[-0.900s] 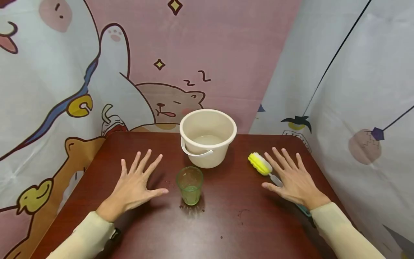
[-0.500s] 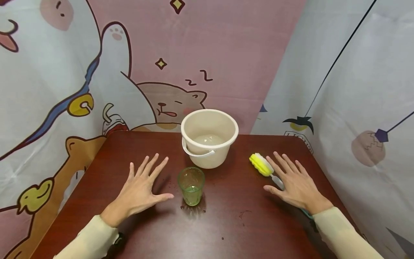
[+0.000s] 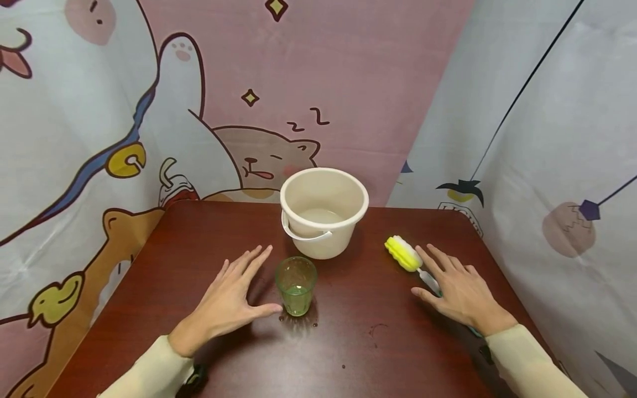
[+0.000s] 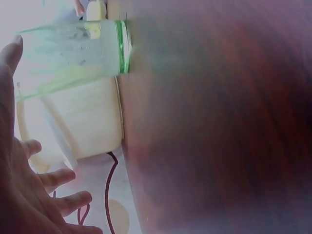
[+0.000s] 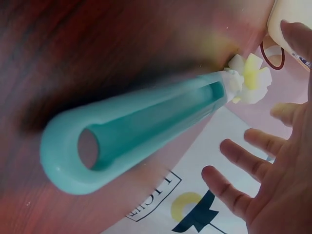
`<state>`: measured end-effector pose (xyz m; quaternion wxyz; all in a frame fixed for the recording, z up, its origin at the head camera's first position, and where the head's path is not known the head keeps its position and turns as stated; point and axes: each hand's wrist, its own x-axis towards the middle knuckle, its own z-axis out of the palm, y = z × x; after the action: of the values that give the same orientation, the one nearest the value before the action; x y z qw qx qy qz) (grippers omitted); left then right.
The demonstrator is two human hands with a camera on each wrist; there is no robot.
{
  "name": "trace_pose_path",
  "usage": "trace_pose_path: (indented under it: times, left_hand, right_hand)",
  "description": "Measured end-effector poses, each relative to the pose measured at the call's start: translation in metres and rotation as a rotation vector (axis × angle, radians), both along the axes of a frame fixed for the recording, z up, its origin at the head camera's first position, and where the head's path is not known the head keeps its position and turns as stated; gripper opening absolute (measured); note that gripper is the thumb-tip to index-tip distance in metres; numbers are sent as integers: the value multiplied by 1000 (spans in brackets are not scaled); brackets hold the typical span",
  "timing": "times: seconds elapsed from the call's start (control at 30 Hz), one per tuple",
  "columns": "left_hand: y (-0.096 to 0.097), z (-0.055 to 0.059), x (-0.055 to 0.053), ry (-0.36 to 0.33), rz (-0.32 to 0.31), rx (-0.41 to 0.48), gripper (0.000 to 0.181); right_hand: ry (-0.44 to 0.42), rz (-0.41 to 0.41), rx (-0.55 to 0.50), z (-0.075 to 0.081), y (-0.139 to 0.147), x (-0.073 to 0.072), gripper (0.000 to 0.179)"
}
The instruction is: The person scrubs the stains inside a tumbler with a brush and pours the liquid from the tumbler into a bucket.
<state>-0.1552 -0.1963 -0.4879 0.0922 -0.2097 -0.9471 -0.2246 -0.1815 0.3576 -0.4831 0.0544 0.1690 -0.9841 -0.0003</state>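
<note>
The left hand [image 3: 226,304] is left of centre in the lower half of the head view, its thumb pointing right at the lower side of a green glass tumbler [image 3: 296,287]. Its 4 fingers reach up and to the right, close to each other in that view, with a wide gap between them and the thumb; from the left wrist they look slightly spread. The thumb tip is at the glass or just beside it; whether they touch cannot be told.

The tumbler stands upright just below the middle of the frame, greenish in its lower part, with wet spots [image 3: 298,326] on the tabletop around its base.

The right hand [image 3: 460,290], at the right of the frame, is over a sponge bottle brush [image 3: 403,254], its fingers apart and loosely bent, the thumb pointing left. The brush's yellow and white sponge head lies up and to the left of the hand, while the turquoise handle [image 5: 141,124], with a round hole near its end, is mostly hidden under the hand in the head view. In the right wrist view the handle runs from lower left to upper right, the fingers apart from it.

A cream bucket [image 3: 325,247] stands upright at the middle of the frame, behind the tumbler, its white bail hanging down in front. All 3 objects rest on a dark reddish-brown table [image 3: 398,359]. Pale sleeves [image 3: 530,359] cover the 2 forearms. Cartoon-printed fabric [image 3: 368,83] fills the upper frame.
</note>
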Motion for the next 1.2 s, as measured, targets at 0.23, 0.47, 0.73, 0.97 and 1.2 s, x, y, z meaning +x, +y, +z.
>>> trace_pose_path:
  times: [0.23,0.47,0.73,0.97,1.2]
  left_hand:
    - [14,-1,6,2,-29,76,124]
    - [27,-1,12,-63,-18,163,124]
    - [39,-6,9,-85,-49,288,127]
    - [50,-11,6,-117,-80,433,119]
    - [57,-13,3,-151,-81,504,101]
  right_hand:
    - [6,-16,-8,-2,3,3,105]
    - [-8,-36,-13,-6,2,5,103]
    - [-44,-64,-36,-8,1,3,103]
    - [-66,-87,-44,-9,2,3,95]
    - [-37,-84,-61,-12,1,5,71]
